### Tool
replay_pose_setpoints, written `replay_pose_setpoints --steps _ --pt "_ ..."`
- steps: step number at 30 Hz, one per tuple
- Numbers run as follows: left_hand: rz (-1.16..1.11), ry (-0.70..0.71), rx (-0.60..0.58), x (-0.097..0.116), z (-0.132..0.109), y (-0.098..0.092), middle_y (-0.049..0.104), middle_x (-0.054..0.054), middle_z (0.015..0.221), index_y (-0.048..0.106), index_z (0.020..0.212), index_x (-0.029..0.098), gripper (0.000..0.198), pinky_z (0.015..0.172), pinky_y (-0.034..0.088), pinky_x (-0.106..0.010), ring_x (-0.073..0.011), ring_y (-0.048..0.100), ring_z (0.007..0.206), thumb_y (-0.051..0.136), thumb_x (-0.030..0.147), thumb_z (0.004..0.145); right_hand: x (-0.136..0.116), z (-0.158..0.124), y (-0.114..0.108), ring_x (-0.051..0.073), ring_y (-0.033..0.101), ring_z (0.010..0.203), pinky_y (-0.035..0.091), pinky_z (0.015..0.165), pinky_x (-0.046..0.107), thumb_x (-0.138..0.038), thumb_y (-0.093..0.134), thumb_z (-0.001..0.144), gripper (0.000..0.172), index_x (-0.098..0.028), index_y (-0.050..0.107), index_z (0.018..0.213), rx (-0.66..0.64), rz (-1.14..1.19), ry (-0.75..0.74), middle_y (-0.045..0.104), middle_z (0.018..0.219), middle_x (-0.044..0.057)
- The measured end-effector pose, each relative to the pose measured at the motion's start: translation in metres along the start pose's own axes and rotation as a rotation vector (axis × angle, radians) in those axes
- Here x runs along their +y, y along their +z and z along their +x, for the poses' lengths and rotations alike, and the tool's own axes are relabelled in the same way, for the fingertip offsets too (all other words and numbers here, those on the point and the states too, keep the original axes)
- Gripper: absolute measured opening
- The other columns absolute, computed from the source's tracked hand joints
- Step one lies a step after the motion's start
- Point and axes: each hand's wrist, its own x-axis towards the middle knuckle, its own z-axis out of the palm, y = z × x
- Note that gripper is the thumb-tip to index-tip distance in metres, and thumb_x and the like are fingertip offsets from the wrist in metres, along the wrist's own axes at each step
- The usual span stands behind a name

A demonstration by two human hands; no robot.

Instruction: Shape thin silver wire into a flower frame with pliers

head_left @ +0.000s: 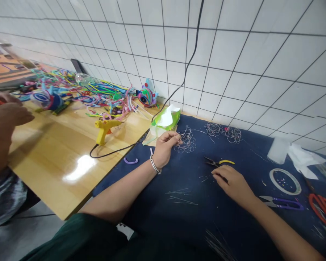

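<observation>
My left hand (163,148) has a bracelet at its wrist. Its thumb and fingers pinch the edge of a looped wire flower (188,142), raised a little over the dark blue mat (157,195). My right hand (232,180) is closed around one handle of a pair of pliers (226,162) with yellow grips. The dark jaws of the pliers point left, and part of the tool is hidden by my fingers. Just below lies a U-shaped bent wire (203,178). Several straight wire pieces (179,197) lie between my forearms.
Two tangled wire shapes (213,129) lie by the tiled wall. A tape roll (271,177), purple thread snips (286,203) and red-handled scissors (324,206) lie at right. A yellow glue gun (104,130) rests on the wooden table (51,159), with a co-worker's hand (9,112) at left.
</observation>
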Motion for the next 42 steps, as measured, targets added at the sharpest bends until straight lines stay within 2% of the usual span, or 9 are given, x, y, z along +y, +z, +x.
replay_pose_setpoints --steps 4,7,10,14,23,28,33,37,42 --pt "0.030 -0.055 -0.056 -0.001 -0.007 0.005 0.061 0.000 0.065 0.059 0.077 0.015 0.012 0.060 0.042 -0.022 -0.0094 0.057 0.059 0.063 0.025 0.073 -0.004 0.001 0.015 0.019 0.052 0.093 0.043 0.083 0.035 -0.030 0.051 0.083 0.019 -0.023 0.056 0.099 -0.062 -0.039 -0.047 0.058 0.095 0.004" --pt "0.048 -0.112 -0.132 -0.001 -0.014 0.010 0.062 -0.001 0.065 0.059 0.077 0.014 0.013 0.061 0.043 -0.022 -0.0101 0.057 0.060 0.063 0.025 0.073 -0.013 0.003 0.024 0.018 0.053 0.088 0.044 0.078 0.035 -0.025 0.051 0.082 0.011 -0.021 0.055 0.092 -0.060 -0.075 -0.039 0.057 0.089 0.004" --pt "0.049 -0.120 -0.175 0.000 -0.019 0.014 0.063 -0.002 0.066 0.059 0.076 0.013 0.014 0.064 0.045 -0.025 -0.0116 0.058 0.062 0.063 0.027 0.074 -0.015 0.005 0.026 0.017 0.053 0.082 0.045 0.074 0.033 -0.021 0.052 0.081 0.003 -0.021 0.053 0.083 -0.066 -0.071 -0.029 0.055 0.084 0.002" --pt "0.035 -0.140 -0.244 0.001 -0.022 0.015 0.063 -0.003 0.068 0.059 0.078 0.012 0.016 0.066 0.046 -0.027 -0.0124 0.059 0.063 0.064 0.026 0.073 -0.009 0.007 0.026 0.015 0.054 0.079 0.045 0.069 0.029 -0.019 0.053 0.080 0.005 -0.022 0.051 0.083 -0.084 -0.074 -0.044 0.055 0.083 0.001" --pt "0.010 -0.172 -0.275 -0.001 -0.022 0.015 0.062 -0.003 0.066 0.059 0.080 0.012 0.015 0.065 0.046 -0.026 -0.0118 0.059 0.062 0.063 0.025 0.075 -0.011 0.014 0.036 0.018 0.052 0.072 0.043 0.067 0.033 -0.003 0.033 0.082 0.029 -0.014 0.056 0.095 -0.027 -0.403 -0.461 0.055 0.075 0.007" --pt "0.021 -0.199 -0.274 -0.003 -0.023 0.016 0.061 -0.002 0.069 0.058 0.079 0.012 0.017 0.064 0.046 -0.025 -0.0112 0.058 0.062 0.064 0.028 0.074 -0.012 0.022 0.029 0.015 0.053 0.073 0.043 0.066 0.028 -0.013 0.036 0.086 0.021 -0.018 0.057 0.085 -0.076 -0.178 -0.308 0.056 0.076 0.004" --pt "0.036 -0.222 -0.304 -0.006 -0.026 0.017 0.060 -0.002 0.070 0.058 0.078 0.012 0.017 0.064 0.045 -0.025 -0.0100 0.057 0.062 0.064 0.028 0.074 -0.018 0.030 0.001 0.011 0.056 0.070 0.044 0.068 0.024 -0.023 0.038 0.089 0.018 -0.022 0.056 0.089 -0.023 0.144 -0.133 0.060 0.078 0.000" --pt "0.067 -0.247 -0.318 -0.008 -0.030 0.019 0.059 -0.001 0.067 0.058 0.078 0.012 0.018 0.063 0.044 -0.024 -0.0099 0.056 0.061 0.063 0.029 0.074 -0.029 0.039 -0.023 0.012 0.056 0.074 0.045 0.068 0.024 -0.028 0.040 0.087 0.020 -0.022 0.058 0.082 0.104 0.222 -0.044 0.061 0.082 0.002" --pt "0.069 -0.257 -0.343 -0.011 -0.033 0.021 0.059 -0.001 0.068 0.057 0.080 0.012 0.017 0.064 0.044 -0.024 -0.0099 0.056 0.062 0.062 0.028 0.075 -0.035 0.054 -0.038 0.011 0.056 0.063 0.042 0.057 0.023 -0.032 0.042 0.085 0.020 -0.023 0.059 0.082 0.064 0.227 0.068 0.062 0.073 -0.001"
